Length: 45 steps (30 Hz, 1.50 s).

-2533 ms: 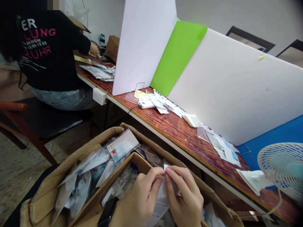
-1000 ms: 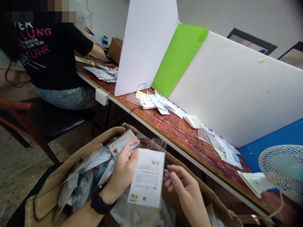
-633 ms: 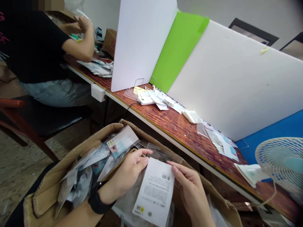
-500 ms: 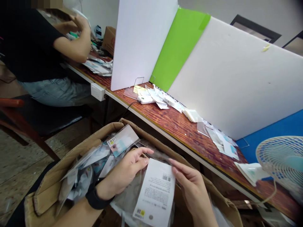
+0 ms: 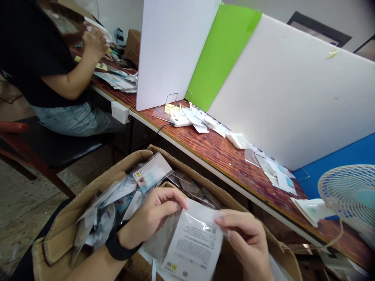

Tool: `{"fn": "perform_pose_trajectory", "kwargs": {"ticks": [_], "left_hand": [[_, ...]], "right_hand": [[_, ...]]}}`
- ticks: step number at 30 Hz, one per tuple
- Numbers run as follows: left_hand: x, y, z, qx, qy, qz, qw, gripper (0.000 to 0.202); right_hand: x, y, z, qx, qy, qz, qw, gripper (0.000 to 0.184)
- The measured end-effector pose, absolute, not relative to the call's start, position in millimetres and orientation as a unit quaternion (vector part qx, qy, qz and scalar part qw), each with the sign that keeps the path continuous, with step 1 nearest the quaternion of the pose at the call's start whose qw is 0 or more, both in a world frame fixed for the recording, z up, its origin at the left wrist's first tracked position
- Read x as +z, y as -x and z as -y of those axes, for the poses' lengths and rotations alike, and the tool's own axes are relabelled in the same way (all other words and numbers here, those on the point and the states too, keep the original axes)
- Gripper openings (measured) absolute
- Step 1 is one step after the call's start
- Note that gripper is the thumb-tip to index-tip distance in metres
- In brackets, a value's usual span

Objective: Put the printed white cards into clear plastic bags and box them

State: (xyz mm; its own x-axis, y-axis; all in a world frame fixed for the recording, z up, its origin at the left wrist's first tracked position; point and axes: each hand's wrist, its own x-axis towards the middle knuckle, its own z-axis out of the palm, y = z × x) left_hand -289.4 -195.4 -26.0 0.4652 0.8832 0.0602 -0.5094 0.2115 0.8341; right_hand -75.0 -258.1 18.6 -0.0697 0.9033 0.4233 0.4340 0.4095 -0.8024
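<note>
A white printed card in a clear plastic sleeve point(image 5: 195, 246) is held over an open cardboard box point(image 5: 96, 187). My left hand point(image 5: 154, 214), with a black watch on the wrist, pinches the sleeve's top left edge. At the top right corner my right hand point(image 5: 247, 238) pinches the same sleeve. The card lies nearly all inside the sleeve. The box under my hands is full of several more sleeved cards point(image 5: 152, 173).
A wooden table point(image 5: 222, 156) runs behind the box, with loose packets, a white charger point(image 5: 180, 121) and a small fan point(image 5: 347, 199). White, green and blue divider boards stand on it. A person in a black shirt point(image 5: 38, 58) works at the left.
The card has gone down into the clear sleeve, and both hands have closed on the sleeve's top edge. The person on the left has lowered an arm towards the table.
</note>
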Motion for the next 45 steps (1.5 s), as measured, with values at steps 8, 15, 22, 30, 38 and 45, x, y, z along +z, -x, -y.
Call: {"fn": "perform_pose_trajectory", "kwargs": {"ticks": [8, 15, 22, 30, 38, 45], "left_hand": [[-27.0, 289.2, 196.9, 0.467, -0.435, -0.21, 0.741, 0.004], [-28.6, 290.4, 196.4, 0.466, -0.408, -0.161, 0.768, 0.014], [-15.0, 266.3, 204.9, 0.476, -0.394, -0.272, 0.738, 0.022], [-22.0, 250.3, 211.2, 0.507, -0.362, -0.383, 0.682, 0.024], [-18.4, 262.4, 200.3, 0.483, -0.246, -0.259, 0.8, 0.016], [-19.2, 271.2, 201.4, 0.465, -0.268, -0.114, 0.836, 0.026]], "right_hand": [[20.9, 86.4, 253.3, 0.285, 0.461, 0.678, 0.497, 0.016], [9.9, 76.7, 252.6, 0.282, 0.5, 0.664, 0.479, 0.031], [7.6, 101.5, 243.6, 0.335, 0.578, 0.53, 0.522, 0.03], [5.8, 123.2, 237.6, 0.428, 0.623, 0.392, 0.525, 0.063], [17.9, 102.5, 239.5, 0.616, 0.506, 0.303, 0.523, 0.037], [23.3, 96.7, 246.4, 0.612, 0.499, 0.329, 0.519, 0.033]]}}
